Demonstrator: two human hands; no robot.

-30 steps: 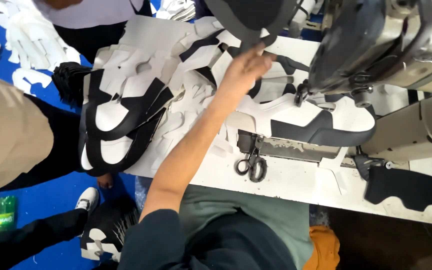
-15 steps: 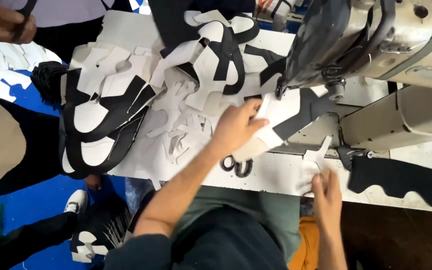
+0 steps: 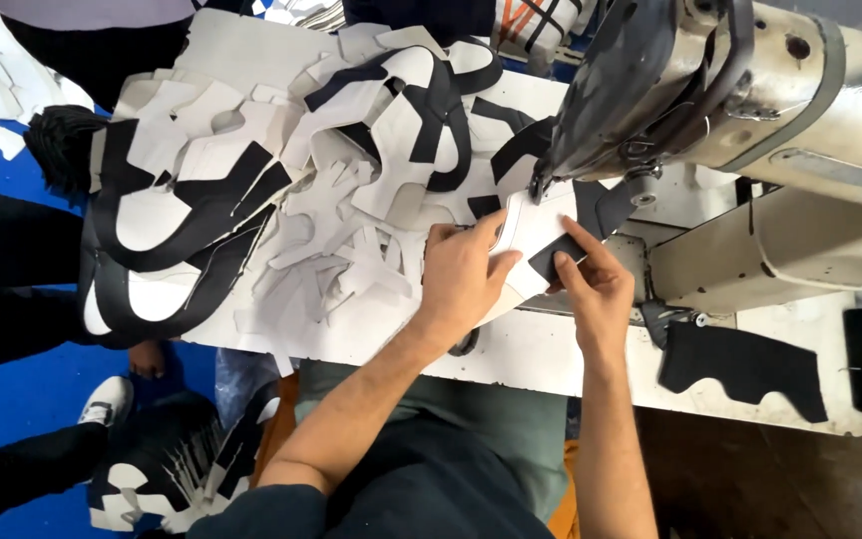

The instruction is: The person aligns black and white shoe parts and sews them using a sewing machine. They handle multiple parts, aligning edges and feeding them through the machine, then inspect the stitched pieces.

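My left hand (image 3: pixel 463 274) lies flat on a white cut shoe piece (image 3: pixel 531 222) in front of the sewing machine head (image 3: pixel 641 90). My right hand (image 3: pixel 596 284) pinches a small black cut piece (image 3: pixel 551 258) against the white one, just below the needle area. Both hands are side by side, almost touching. The white piece is partly hidden under my left fingers.
A heap of white and black cut shoe parts (image 3: pixel 281 200) covers the left of the white table (image 3: pixel 551 354). A black shaped piece (image 3: pixel 745 364) lies at the right edge. Scissors are hidden under my left wrist. Another person's legs and a white shoe (image 3: pixel 102 399) are at left.
My left hand has drawn back from the pile with a white piece to the machine. My right hand came up from the table edge and now holds the black piece on it.
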